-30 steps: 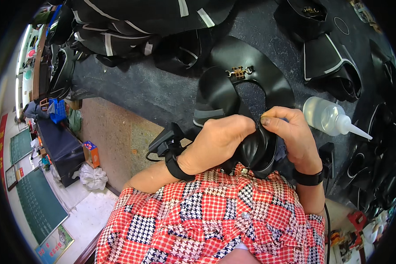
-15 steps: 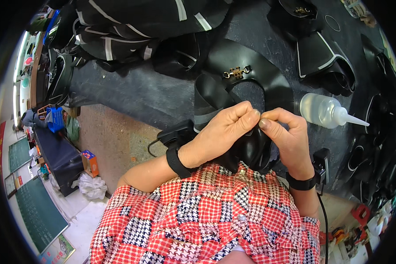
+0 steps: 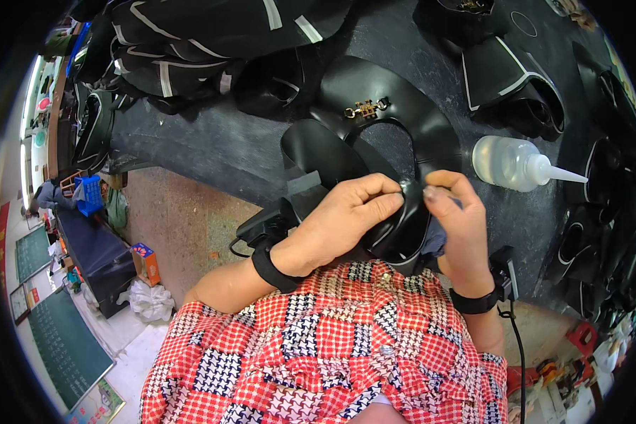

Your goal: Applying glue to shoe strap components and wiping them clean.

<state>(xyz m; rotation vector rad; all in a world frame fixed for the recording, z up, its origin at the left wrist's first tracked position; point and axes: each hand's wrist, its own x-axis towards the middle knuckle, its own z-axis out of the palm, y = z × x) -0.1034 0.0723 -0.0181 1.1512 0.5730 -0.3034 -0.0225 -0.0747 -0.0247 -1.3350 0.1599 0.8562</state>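
Dark grey felt-like worktable (image 3: 212,145) is filling the upper part of the view, and beside it a speckled stone floor (image 3: 184,219) is showing on the person's left. Both hands are working close to the chest, just above the red, white and navy checked shirt (image 3: 332,346). The left hand (image 3: 339,222) is wrapping over a curved black leather shoe piece (image 3: 396,230), with its fingers bent and its thumb and forefinger pressing on the upper edge of the piece. The right hand (image 3: 459,226) is meeting it from the other side, and its thumb and forefinger are pinching the same folded edge, so the fingertips of both hands are almost touching each other. The piece is being held off the table at its near edge, between the two hands. Each wrist is wearing a black band. Just behind the hands, a flat black U-shaped leather upper with a small gold metal buckle (image 3: 366,109) is lying on the table. Near the right hand, a translucent plastic squeeze bottle with a pointed nozzle (image 3: 519,164) is lying on its side, with the nozzle pointing away to the right. Piles of black cut pieces with grey stripes (image 3: 212,42) are lying at the far side of the table.
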